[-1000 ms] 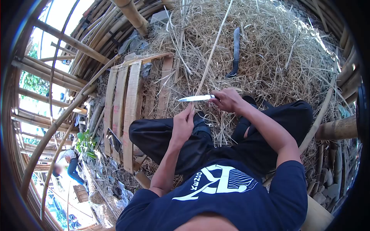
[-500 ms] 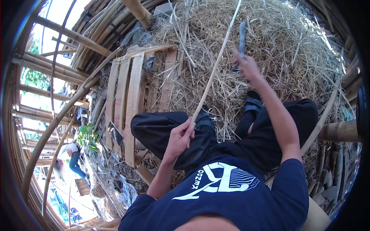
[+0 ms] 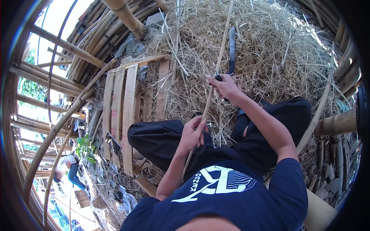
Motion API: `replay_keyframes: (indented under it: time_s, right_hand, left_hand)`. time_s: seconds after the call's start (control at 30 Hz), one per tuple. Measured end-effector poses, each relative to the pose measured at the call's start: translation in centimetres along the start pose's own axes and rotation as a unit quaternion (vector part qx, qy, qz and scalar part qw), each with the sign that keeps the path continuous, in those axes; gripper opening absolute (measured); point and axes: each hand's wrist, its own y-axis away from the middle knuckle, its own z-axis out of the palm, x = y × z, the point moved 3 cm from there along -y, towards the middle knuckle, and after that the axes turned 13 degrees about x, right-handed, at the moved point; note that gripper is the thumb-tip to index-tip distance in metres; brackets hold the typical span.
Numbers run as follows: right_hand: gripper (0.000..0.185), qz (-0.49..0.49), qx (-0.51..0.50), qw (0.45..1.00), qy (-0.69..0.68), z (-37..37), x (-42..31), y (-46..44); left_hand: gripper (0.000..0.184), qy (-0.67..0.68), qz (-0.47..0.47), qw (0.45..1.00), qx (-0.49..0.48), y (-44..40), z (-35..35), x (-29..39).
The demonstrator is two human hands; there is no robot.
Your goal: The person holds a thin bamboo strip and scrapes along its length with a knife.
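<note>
the step in hand looks like paring: the left hand (image 3: 194,133) has its fingers closed around one pale strip (image 3: 221,52), slanting from top center to below the middle, while the right hand's (image 3: 226,86) fingers grip one small knife (image 3: 218,77) by it, above mid-frame. another stroke would call for a steady left hold; one machete (image 3: 232,50) lies upper center on the straw (image 3: 266,57).

1. Bamboo strip (image 3: 222,50) is running up the middle through the left hand (image 3: 192,134) and past the right hand (image 3: 227,87), so it's kinda blocking straight side-to-side moves.
2. Machete (image 3: 232,44) is lying just beyond the right hand, hogging that spot.
3. Wooden pallet (image 3: 129,111) is crowding the left knee (image 3: 140,134).
4. Thick pole (image 3: 338,124) is sticking in near the right knee (image 3: 300,109).
5. Best gap's opening over the shavings (image 3: 277,65), right of the machete.
</note>
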Motion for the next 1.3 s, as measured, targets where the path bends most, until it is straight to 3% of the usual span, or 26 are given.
replay_keyframes:
  time_s: [0.1, 0.17, 0.23, 0.3, 0.33, 0.6, 0.77, 0.9, 1.07, 1.23, 1.3]
  right_hand:
    - [0.04, -0.069, 0.018, 0.992, 0.108, -0.7, -0.4, -0.3]
    - [0.051, -0.159, 0.079, 0.953, 0.246, -1.2, -1.4, 0.6]
    - [0.054, -0.16, 0.049, 0.95, 0.265, -1.4, -1.8, 2.0]
    - [0.048, -0.261, 0.017, 0.903, 0.341, -1.3, -1.5, 3.2]
    - [0.042, -0.212, -0.013, 0.895, 0.393, -1.2, -1.6, 4.0]
    - [0.045, -0.274, -0.096, 0.843, 0.453, 1.1, 2.0, 5.5]
    - [0.044, -0.306, -0.098, 0.832, 0.453, 0.9, 2.4, 4.5]
    - [0.041, -0.368, -0.093, 0.79, 0.482, -0.2, 2.6, 3.0]
    - [0.042, -0.416, -0.048, 0.767, 0.486, -0.1, 3.9, 1.4]
    - [0.044, -0.393, -0.052, 0.742, 0.54, -0.2, 3.2, 0.6]
    - [0.043, -0.341, -0.007, 0.792, 0.507, -1.3, 3.9, -0.7]
  left_hand:
    - [0.029, 0.014, 0.018, 1.0, 0.006, -1.4, 0.0, -1.0]
    - [0.029, 0.032, 0.017, 0.999, 0.001, -1.9, -0.1, -0.8]
    - [0.028, 0.051, 0.011, 0.999, 0.0, -2.3, -0.4, -0.3]
    - [0.027, 0.054, 0.044, 0.997, 0.023, -2.9, -0.7, 0.4]
    - [0.027, 0.062, 0.032, 0.997, 0.026, -3.3, -0.9, 0.4]
    - [0.021, 0.036, 0.029, 0.998, 0.045, -5.6, -2.0, 0.0]
    - [0.019, -0.034, 0.125, 0.987, 0.1, -5.9, -2.4, -0.7]
    - [0.019, -0.078, 0.134, 0.982, 0.108, -5.1, -2.1, -0.8]
    - [0.017, -0.014, 0.105, 0.988, 0.111, -5.6, -2.7, -1.7]
    - [0.016, -0.035, 0.109, 0.987, 0.111, -5.7, -3.0, -1.3]
    - [0.02, 0.018, 0.097, 0.988, 0.12, -4.8, -2.9, -0.7]
